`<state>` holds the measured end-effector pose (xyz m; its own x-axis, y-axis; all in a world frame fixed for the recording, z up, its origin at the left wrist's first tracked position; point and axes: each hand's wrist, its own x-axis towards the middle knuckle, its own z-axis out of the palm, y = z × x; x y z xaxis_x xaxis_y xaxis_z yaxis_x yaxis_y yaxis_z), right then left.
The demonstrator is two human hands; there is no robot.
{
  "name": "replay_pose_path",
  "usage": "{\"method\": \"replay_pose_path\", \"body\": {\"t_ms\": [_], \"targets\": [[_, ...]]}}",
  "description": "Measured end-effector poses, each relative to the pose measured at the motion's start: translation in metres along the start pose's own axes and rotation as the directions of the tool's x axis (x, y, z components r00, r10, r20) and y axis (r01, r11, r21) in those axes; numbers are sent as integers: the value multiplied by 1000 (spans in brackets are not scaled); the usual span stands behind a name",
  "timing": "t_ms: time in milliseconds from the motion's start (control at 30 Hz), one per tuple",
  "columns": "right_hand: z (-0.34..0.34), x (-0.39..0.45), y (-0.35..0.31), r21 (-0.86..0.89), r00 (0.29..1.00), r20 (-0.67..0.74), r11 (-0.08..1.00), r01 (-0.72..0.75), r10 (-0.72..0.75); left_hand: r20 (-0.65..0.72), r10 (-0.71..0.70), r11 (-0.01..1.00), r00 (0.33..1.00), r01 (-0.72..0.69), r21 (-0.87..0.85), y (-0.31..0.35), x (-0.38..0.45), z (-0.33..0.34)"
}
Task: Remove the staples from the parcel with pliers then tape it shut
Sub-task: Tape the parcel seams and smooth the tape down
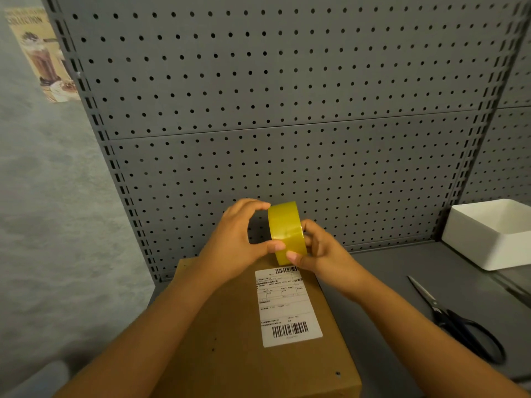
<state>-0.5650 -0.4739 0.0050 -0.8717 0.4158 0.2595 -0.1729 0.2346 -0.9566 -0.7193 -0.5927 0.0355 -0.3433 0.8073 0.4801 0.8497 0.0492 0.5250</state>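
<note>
Grey pegboard (287, 110) fills the wall ahead of me, and below it the grey tabletop (388, 282) carries everything I am working with. From my head view, the parcel (230, 340) lies right under my forearms, a brown carton with its white shipping label (287, 305) facing up; I can make out a few small dark holes in the cardboard but no staples, so I judge that part done. I hold the yellow tape roll (287, 231) up above the far end of the parcel, not touching it: my left hand (238, 239) has its fingers curled over the top rim and its thumb underneath, while my right hand (319, 251) grips the other side, thumb pressing the tape's face as if feeling for the loose end. That end is what worries me: on glossy tape it is hard to find, and picking at it badly could split it into a thin strip. Pulled crooked, the tape could wrinkle, stick to itself, or cover the label's barcode. Scissors (459, 320) lie to my right, near a white bin (488, 239); I see no pliers.
</note>
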Motion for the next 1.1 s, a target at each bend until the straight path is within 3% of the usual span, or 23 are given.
{"method": "replay_pose_path", "body": {"t_ms": [100,233,467,667,1100], "targets": [[0,-2,-3,-48,1000,27,999,15,-14,116,-19,1000,993,21,-21,0,4,-8],[2,-2,-3,-168,999,-1,985,40,-41,158,-54,999,986,53,6,0,10,-14],[8,4,-2,-335,996,-54,941,48,-70,30,-72,997,997,72,-1,-3,9,-10],[6,11,-3,-476,996,-49,878,42,-74,20,-132,990,991,133,-49,-14,8,-4],[8,26,-5,-516,989,-129,857,-4,-73,-162,-192,979,968,177,-102,-9,5,6]]}}
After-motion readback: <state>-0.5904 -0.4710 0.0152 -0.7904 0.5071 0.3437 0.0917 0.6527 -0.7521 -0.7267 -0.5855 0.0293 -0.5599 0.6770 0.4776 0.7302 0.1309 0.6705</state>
